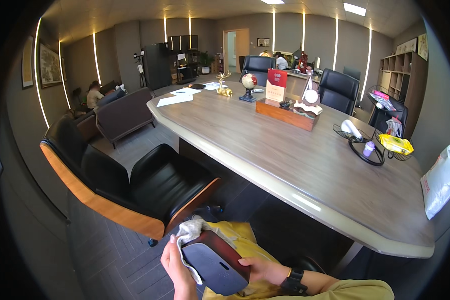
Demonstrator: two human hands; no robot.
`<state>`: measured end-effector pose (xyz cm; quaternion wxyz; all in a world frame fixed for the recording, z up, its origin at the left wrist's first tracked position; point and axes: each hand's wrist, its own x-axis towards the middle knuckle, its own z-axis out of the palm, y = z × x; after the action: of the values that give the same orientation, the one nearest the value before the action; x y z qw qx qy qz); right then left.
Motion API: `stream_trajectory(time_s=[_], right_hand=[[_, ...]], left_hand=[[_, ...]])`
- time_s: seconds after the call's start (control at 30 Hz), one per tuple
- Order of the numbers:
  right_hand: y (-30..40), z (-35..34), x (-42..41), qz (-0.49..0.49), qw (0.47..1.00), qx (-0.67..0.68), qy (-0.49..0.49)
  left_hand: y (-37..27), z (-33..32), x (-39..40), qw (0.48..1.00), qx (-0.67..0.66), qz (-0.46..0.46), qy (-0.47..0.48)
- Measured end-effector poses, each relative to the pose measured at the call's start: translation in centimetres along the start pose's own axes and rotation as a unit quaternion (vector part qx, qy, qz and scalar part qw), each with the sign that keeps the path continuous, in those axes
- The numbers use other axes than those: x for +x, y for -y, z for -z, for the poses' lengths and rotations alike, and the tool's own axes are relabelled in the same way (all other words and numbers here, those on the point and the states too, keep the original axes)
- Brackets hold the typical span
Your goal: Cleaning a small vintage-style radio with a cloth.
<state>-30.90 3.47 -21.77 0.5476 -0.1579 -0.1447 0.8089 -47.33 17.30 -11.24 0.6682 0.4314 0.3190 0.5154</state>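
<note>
Low in the view, over my lap, I hold a rounded, box-like device (215,268) with a dark grey face, a small slot in it and a dark red glossy side. My left hand (178,268) presses a whitish cloth (190,229) against its left edge. The cloth drapes over the far corner and down that side. On the other side, my right hand (260,268) grips the device, thumb on the red side; its other fingers are partly hidden. A dark watch (295,280) is on the right wrist. Yellow fabric (230,229) lies beneath the device.
A large wooden table (225,127) stands ahead, bearing a globe (249,81), a golden deer figurine (224,85), a wooden box (285,114) and a wire basket stand (377,157). A black office chair (146,187) is at left. Two people sit farther back.
</note>
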Motion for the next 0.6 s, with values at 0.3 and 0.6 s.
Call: stream_trajectory(time_s=[0.3, 0.6], right_hand=[[-1.1, 1.5, 2.8, 0.032, 0.946, 0.312, 0.086], [-0.2, 1.1, 4.3, 0.062, 0.969, 0.239, -0.022]], left_hand=[[-3.4, 2.4, -2.0, 0.978, -0.104, -0.158, 0.084], [4.2, 0.9, -1.3, 0.796, 0.427, -0.011, 0.429]])
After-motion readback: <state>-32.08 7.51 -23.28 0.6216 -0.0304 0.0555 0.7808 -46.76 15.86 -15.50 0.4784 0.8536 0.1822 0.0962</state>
